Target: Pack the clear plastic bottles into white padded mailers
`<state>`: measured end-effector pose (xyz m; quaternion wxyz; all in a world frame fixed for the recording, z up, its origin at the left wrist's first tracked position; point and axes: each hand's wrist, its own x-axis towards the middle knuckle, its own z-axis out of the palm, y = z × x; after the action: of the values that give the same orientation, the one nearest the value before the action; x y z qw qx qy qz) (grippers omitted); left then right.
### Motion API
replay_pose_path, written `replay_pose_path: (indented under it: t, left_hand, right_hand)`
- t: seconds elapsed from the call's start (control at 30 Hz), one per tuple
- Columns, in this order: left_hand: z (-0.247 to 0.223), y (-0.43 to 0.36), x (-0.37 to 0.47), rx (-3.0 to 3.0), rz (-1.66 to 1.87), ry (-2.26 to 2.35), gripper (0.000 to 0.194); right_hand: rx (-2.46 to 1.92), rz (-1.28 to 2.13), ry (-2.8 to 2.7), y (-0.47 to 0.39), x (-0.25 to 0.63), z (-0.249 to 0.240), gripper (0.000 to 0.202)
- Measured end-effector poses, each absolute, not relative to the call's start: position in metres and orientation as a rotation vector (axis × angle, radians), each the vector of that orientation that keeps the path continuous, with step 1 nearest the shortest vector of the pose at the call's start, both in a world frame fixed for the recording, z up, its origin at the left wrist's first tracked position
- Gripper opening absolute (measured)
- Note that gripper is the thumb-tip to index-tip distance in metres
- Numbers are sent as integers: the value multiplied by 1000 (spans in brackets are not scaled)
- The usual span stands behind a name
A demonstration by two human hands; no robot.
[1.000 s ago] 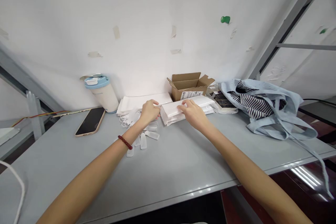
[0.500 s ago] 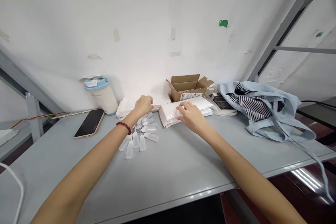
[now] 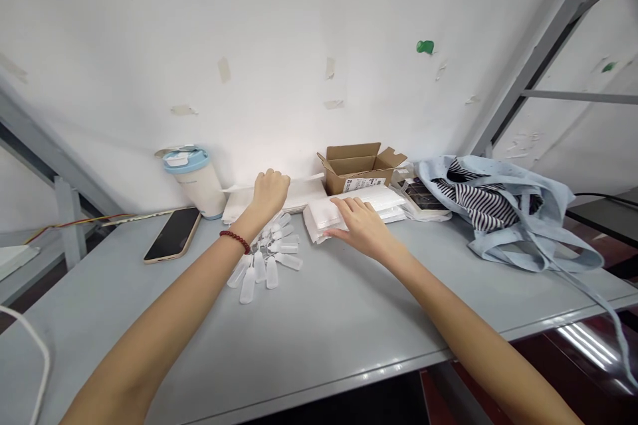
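My left hand (image 3: 270, 194), with a red bead bracelet at the wrist, is closed at the back of the table over a stack of flat white sheets (image 3: 304, 194). It pinches the top white sheet, whose edges stand raised on both sides; the fingertips are hidden behind the hand. Just below it lies a fanned cluster of translucent white tags (image 3: 272, 272), partly covered by the wrist. My right hand (image 3: 363, 226) rests with spread fingers on a pile of white packets (image 3: 386, 198), its thumb apart at the near left edge.
A blue-lidded cup (image 3: 199, 186) and a phone (image 3: 173, 234) are at the left. An open cardboard box (image 3: 356, 169) stands behind the packets. Farther right lie a plastic-wrapped item (image 3: 423, 199) and a light blue cloth bag (image 3: 548, 202). The wall rises behind the grey table (image 3: 319, 325).
The top sheet's edges have lifted at the left stack, and my left hand is slightly higher. My right thumb has moved down and away from the fingers.
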<state>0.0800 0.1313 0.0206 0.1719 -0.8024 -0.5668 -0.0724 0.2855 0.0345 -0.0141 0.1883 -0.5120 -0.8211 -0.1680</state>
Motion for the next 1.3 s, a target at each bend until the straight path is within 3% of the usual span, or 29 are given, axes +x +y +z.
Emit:
replay_pose_path:
  t: [0.2, 0.37, 0.47, 0.63, 0.77, 0.93, 1.03, 1.2, 1.3]
  left_hand:
    - [23, 84, 80, -2199, -305, -1374, 30]
    - [1, 31, 90, -2242, -645, -1075, 28]
    - [-9, 22, 74, -2287, -846, -1070, 20]
    - [-7, 35, 15, -2165, -1195, -1800, 32]
    - [2, 40, -10, -2260, -1746, -2483, 33]
    - [1, 32, 1, -2402, -2251, -2658, 21]
    - [-3, 25, 12, -2613, -2236, -2594, 17]
    - [-10, 14, 28, -3063, -1900, -2502, 17]
    - [-13, 10, 34, -3243, -1756, -2413, 19]
  right_hand:
    - [-1389, -521, -2173, 32, 278, -13, 59]
    - [-1289, -759, -2201, 27, 269, -17, 39]
    - [-1201, -828, -2240, 29, 272, -21, 44]
    - [-1215, -847, -2144, 39, 283, -26, 46]
    - [-1189, -851, -2074, 40, 281, -28, 46]
    - [-1111, -815, -2149, 19, 261, -23, 48]
    - [-1115, -743, -2269, 0, 247, -17, 57]
    - [-1081, -469, -2538, -20, 237, -11, 88]
    - [-1109, -316, -2588, -19, 239, -12, 90]
